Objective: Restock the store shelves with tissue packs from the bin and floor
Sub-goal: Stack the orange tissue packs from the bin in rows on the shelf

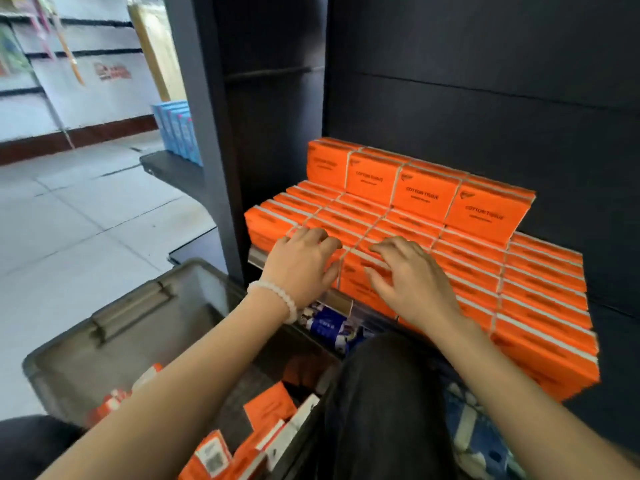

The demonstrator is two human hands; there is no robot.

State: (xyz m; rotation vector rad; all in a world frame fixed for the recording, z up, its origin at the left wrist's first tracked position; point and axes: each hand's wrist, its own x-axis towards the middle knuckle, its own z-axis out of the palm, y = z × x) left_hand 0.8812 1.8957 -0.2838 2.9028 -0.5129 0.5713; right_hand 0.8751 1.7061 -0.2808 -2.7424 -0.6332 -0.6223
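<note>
Dark shelf unit (485, 81) fills the view, its lower tier hidden behind the person's knee (388, 393). Orange tissue packs (536, 299) pack the shelf in rows, print blurred. Grey bin (104, 341), cut off below, holds loose orange packs (270, 408). Left hand (301, 266) and right hand (412, 282) lie flat, fingers spread, on the front-row packs, each grip loose, closing on nothing.

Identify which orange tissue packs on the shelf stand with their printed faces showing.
The back row of four orange packs: they rise above the rest, labels facing forward; the packs in front show only their edges.
</note>
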